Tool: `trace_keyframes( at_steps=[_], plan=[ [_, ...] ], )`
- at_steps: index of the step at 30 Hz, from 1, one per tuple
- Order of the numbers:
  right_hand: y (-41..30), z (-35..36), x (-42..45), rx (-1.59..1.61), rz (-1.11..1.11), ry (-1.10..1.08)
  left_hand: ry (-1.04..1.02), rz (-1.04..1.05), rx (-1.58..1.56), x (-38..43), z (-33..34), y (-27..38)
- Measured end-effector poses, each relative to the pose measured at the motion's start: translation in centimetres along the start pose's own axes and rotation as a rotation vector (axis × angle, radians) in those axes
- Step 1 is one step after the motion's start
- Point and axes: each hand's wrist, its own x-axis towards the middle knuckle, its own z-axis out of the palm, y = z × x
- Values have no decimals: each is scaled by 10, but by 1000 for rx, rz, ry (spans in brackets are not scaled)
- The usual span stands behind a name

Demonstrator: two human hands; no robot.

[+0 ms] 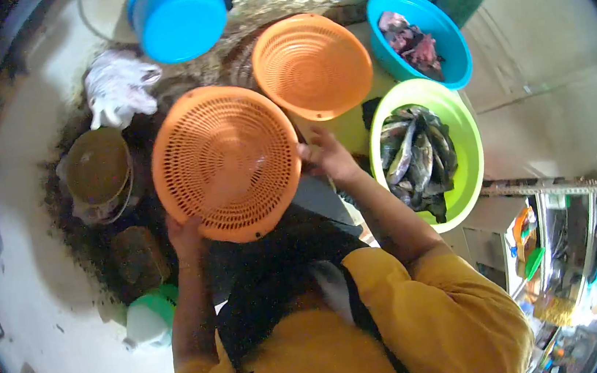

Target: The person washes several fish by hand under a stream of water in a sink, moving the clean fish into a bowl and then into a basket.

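An orange plastic colander basket (226,161) is held in front of my body, its slotted inside facing up. My left hand (187,235) grips its lower left rim. At its right edge, my right hand (332,156) has a finger or thumb over the rim; the other fingers are spread beyond it. A second orange colander basket (312,66), with nothing in it, lies just past the first. To the right of my right hand, a lime-green basin (468,139) holds several whole dark fish (419,153). Behind that, a blue basin (448,42) contains pinkish cut fish pieces (412,43).
A blue bucket (180,20) stands at the far left. Below it are a white plastic bag (119,88), a bucket of brownish liquid (97,165) and a white-and-green plastic jug (151,319) near my left forearm. Lit shelves (570,244) with goods stand at the right.
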Motion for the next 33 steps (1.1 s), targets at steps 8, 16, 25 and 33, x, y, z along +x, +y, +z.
trace_keyframes(
  at_steps=[8,16,25,33],
  plan=[
    [-39,-67,-12,38,-116,420,-407,-109,-58,6,79,30],
    [-73,-181,28,692,-369,928,-351,-104,400,-5,76,7],
    [5,-353,210,-1095,-212,930,-103,-77,714,6,35,-24],
    [-45,-255,162,-701,2,940,81,172,1078,59,-45,-104]
  ],
)
